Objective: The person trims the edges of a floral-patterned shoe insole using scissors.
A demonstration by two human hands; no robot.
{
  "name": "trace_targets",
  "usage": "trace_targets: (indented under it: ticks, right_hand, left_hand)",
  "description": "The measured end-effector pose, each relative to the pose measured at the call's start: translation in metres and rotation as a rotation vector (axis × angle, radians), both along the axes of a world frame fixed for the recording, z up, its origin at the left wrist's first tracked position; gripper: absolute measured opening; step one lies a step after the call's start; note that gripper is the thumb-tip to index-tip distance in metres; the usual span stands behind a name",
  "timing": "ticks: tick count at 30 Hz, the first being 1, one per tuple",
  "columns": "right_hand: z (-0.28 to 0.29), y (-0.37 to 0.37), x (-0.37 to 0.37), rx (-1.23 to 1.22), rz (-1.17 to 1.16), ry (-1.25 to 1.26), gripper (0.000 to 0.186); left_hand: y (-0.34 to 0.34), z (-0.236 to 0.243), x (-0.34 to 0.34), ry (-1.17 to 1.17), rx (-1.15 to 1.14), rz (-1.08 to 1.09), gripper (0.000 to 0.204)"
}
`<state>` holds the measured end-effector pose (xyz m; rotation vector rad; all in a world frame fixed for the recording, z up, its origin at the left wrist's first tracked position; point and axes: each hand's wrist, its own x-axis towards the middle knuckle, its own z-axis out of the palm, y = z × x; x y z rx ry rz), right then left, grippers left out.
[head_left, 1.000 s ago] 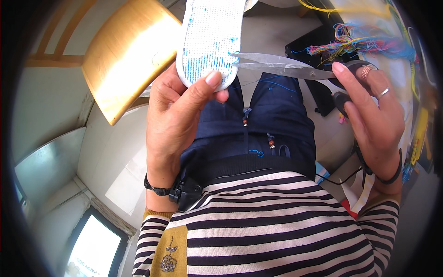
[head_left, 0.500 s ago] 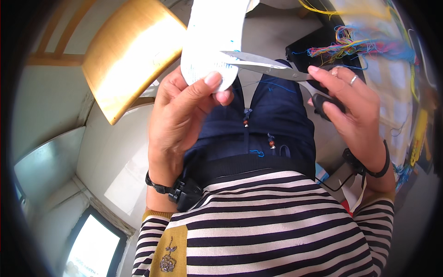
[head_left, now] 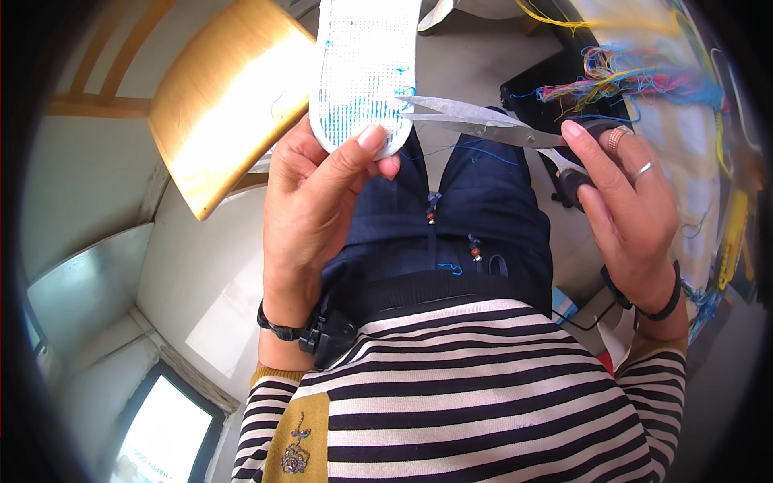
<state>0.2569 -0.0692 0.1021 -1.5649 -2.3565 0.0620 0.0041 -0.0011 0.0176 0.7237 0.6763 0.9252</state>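
My left hand [head_left: 318, 189] pinches the rounded lower end of a white insole [head_left: 362, 60], thumb on top. The insole has a woven grid face with blue stitches, and short blue thread ends [head_left: 405, 90] stick out at its right edge. In my right hand [head_left: 632, 189] are scissors [head_left: 491, 125] with black handles, fingers in the loops. Their blades stand parted, tips pointing left and lying at the insole's right edge beside the blue thread ends. A loose blue thread [head_left: 487, 151] lies across my dark trousers below the blades.
At the upper right, a bundle of multicoloured threads [head_left: 620, 84] lies on a light cloth-covered surface, with yellow thread [head_left: 564, 18] beyond it. A wooden chair [head_left: 233, 97] stands at the left. A lit screen [head_left: 165, 427] is at the lower left.
The insole has tilted so its stitched grid face shows more plainly. My right hand and the scissors have shifted right, and the blades have opened wider and drawn back to the edge.
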Motion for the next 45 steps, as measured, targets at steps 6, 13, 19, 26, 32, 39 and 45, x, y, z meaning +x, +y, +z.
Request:
trace_targets:
  ticks: [6, 13, 19, 26, 32, 39, 45]
  right_hand:
    - [0.007, -0.003, 0.003, -0.006, 0.012, -0.047, 0.058]
    - [0.009, -0.002, 0.003, -0.003, 0.027, -0.047, 0.059]
    - [0.01, -0.001, 0.002, -0.014, 0.039, -0.057, 0.059]
    - [0.009, 0.0, 0.002, -0.01, 0.036, -0.055, 0.061]
    - [0.008, -0.001, 0.002, 0.047, 0.047, -0.106, 0.063]
    - [-0.006, 0.0, -0.001, -0.062, -0.009, 0.061, 0.056]
    - [-0.012, -0.002, 0.0, -0.2, -0.11, 0.287, 0.057]
  left_hand:
    - [-0.001, 0.004, 0.0, 0.028, 0.003, 0.005, 0.025]
    - [-0.001, 0.003, -0.001, 0.028, -0.001, 0.005, 0.026]
    - [-0.001, 0.002, -0.003, 0.033, 0.003, 0.0, 0.027]
    - [-0.001, 0.002, -0.002, 0.033, -0.009, 0.002, 0.027]
    - [-0.002, 0.002, -0.002, 0.048, -0.006, -0.002, 0.026]
    - [-0.001, 0.002, 0.0, -0.048, -0.086, -0.031, 0.029]
    - [0.0, 0.001, -0.002, -0.078, -0.085, -0.015, 0.028]
